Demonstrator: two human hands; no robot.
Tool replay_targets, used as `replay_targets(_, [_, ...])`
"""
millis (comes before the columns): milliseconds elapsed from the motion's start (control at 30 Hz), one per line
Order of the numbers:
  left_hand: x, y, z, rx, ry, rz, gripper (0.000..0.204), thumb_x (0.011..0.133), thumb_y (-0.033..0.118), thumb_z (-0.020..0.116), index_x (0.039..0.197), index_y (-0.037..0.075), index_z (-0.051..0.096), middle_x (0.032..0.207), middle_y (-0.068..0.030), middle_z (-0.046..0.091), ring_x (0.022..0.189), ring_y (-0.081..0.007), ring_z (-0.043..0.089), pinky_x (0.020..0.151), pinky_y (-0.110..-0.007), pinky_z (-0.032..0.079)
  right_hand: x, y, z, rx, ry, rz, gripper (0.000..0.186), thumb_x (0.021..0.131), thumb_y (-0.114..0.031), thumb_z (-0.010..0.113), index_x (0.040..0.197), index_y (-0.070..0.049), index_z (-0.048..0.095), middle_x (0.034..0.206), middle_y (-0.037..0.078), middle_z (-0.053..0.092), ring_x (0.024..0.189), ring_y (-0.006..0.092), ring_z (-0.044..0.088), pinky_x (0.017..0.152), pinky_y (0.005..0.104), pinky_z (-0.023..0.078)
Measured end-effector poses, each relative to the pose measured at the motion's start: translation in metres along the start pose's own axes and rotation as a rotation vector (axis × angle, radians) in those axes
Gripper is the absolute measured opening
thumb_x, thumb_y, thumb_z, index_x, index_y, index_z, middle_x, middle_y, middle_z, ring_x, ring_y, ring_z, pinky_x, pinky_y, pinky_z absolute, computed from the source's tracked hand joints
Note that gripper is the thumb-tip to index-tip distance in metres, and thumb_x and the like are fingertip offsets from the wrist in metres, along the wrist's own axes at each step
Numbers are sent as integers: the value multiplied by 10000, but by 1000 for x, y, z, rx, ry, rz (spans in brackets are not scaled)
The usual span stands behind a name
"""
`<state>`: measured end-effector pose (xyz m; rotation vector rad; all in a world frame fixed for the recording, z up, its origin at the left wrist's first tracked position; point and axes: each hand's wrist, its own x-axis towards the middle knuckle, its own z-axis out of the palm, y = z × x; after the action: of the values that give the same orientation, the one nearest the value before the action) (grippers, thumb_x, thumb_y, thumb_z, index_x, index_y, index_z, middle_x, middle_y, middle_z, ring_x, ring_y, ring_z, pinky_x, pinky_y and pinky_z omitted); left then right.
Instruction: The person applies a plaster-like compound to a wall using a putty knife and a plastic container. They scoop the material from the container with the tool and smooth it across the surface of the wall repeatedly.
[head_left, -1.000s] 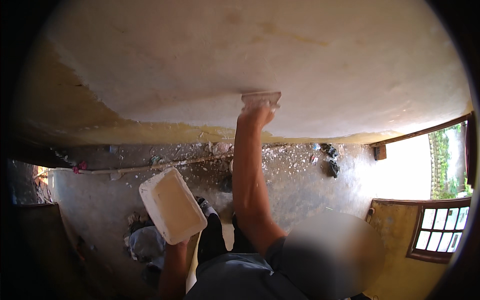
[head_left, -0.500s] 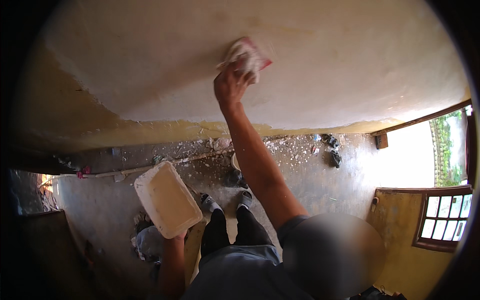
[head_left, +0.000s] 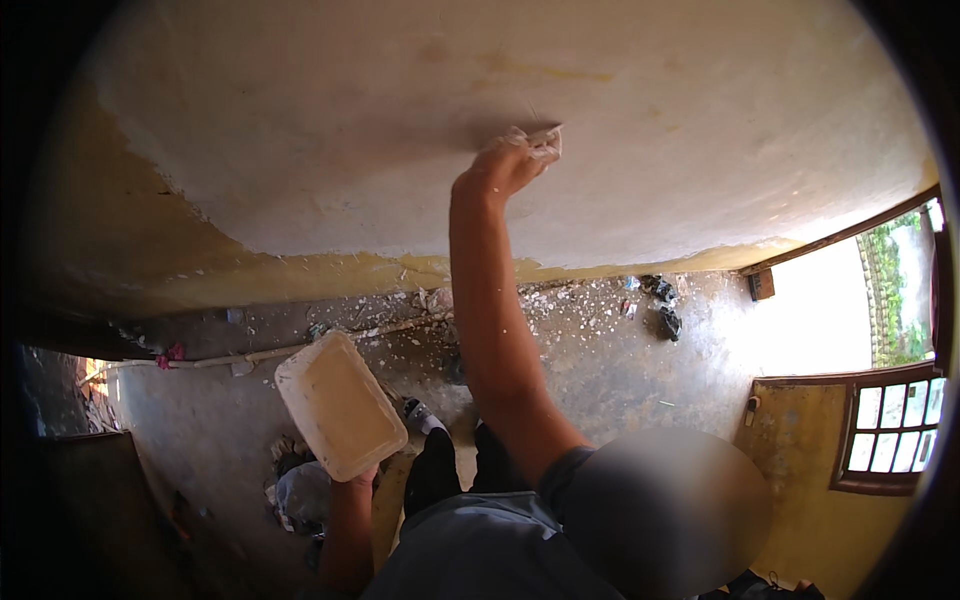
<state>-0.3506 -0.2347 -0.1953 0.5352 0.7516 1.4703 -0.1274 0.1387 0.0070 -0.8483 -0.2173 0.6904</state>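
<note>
I raise my right hand (head_left: 510, 160) against the wall (head_left: 690, 120), closed on a plaster-smeared flat spreader (head_left: 543, 135), which lies at the wall's pale coated surface and casts a shadow to its left. Below that coating a yellow band of wall shows, with a ragged border. My left hand (head_left: 355, 477) holds a white rectangular tub (head_left: 340, 398) from beneath, low and to the left of my right arm. Cream paste lines the tub. Its fingers are mostly hidden under the tub.
The concrete floor (head_left: 210, 430) has white flakes, a long pale pole (head_left: 230, 358) and black crumpled plastic bags (head_left: 668, 320). My feet stand below. A dark heap (head_left: 300, 495) lies at lower left. At right are a bright doorway (head_left: 810, 310) and a barred window (head_left: 890, 430).
My right hand swept up and left with the spreader, then moved right and slightly down to its present place. The tub in my left hand shifted only slightly.
</note>
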Motion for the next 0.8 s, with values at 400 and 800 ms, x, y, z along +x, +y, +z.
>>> replay_targets(400, [2, 16, -1, -156, -67, 31, 567, 995, 475, 336, 1452, 140, 317, 1444, -81, 417, 1294, -298, 434, 1024, -531, 397, -26, 60, -132, -1087, -1021, -1121, 491, 867, -48, 526, 1352, -115, 489, 1351, 130, 502, 1241, 354, 424, 1009, 473, 300])
replay_targets(800, [4, 10, 21, -321, -116, 22, 554, 1007, 451, 328, 1459, 131, 307, 1467, -77, 393, 1323, -283, 405, 1066, -483, 372, 3, 127, -179, -788, -445, -442, 527, 930, -103, 421, 1444, -38, 325, 1468, 251, 325, 1283, 369, 425, 1048, 485, 352])
